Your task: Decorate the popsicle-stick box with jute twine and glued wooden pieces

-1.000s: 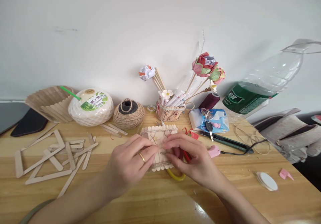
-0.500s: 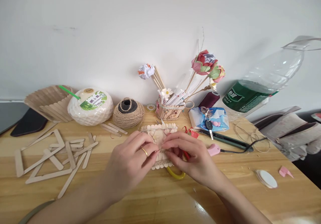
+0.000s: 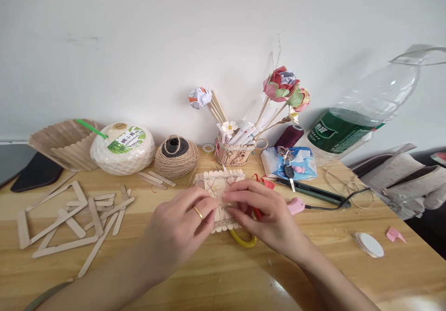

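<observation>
Head view: a wooden-stick panel [image 3: 220, 218] lies beneath and between the left hand [image 3: 179, 225] and right hand [image 3: 268, 211], near both, sticks pointing away; their fingers curl almost together, any hold unclear.

My left hand [image 3: 184, 222] and my right hand [image 3: 266, 208] are close together over the stick panel [image 3: 220, 181], fingers [image 3: 205, 202] curled in; anything between them is too small to tell. A gold ring [image 3: 198, 213] sits on my left hand. A yellow handle [image 3: 243, 242] shows at the panel's near edge. Left of the panel lie loose sticks [image 3: 95, 216], and farther back on that side stand a ball of twine [image 3: 177, 161] and a white coconut [image 3: 121, 157] with a green straw [image 3: 91, 129]. Just behind the panel is a pot [image 3: 235, 156] with paper flowers [image 3: 281, 85]. Right of the panel are a pink grip [image 3: 296, 206] with a dark cord [image 3: 325, 208], a key [image 3: 289, 171] on a blue packet [image 3: 307, 163], and farther off, white discs [image 3: 371, 245]
</observation>
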Tool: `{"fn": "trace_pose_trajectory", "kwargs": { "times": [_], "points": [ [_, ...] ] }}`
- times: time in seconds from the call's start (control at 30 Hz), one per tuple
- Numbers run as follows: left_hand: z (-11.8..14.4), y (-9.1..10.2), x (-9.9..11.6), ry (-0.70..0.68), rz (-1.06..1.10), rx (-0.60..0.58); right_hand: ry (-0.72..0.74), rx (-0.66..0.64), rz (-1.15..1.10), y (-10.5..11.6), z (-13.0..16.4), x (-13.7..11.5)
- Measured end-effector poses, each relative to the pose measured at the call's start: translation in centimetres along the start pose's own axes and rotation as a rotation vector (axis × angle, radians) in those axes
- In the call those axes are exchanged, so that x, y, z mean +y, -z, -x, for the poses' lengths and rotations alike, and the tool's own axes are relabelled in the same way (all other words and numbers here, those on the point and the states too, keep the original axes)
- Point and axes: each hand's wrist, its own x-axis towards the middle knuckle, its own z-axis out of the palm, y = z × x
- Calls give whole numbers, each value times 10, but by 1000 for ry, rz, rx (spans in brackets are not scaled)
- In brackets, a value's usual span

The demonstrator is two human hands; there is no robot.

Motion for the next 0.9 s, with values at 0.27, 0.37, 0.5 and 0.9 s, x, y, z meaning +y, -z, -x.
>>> {"fn": "trace_pose_trajectory", "kwargs": {
  "times": [0.27, 0.37, 0.5, 0.9],
  "points": [
    [3, 0, -3, 3, 22, -29, -6, 33, 1, -1, 0, 2],
    [1, 2, -3, 2, 30, -24, -2, 56, 3, -3, 0, 3],
    [-1, 3, -2, 3, 30, -23, 0, 61, -7, -3, 0, 3],
    [0, 3, -3, -14, 20, -27, -13, 74, 81, -2, -2, 0]
  ]
}}
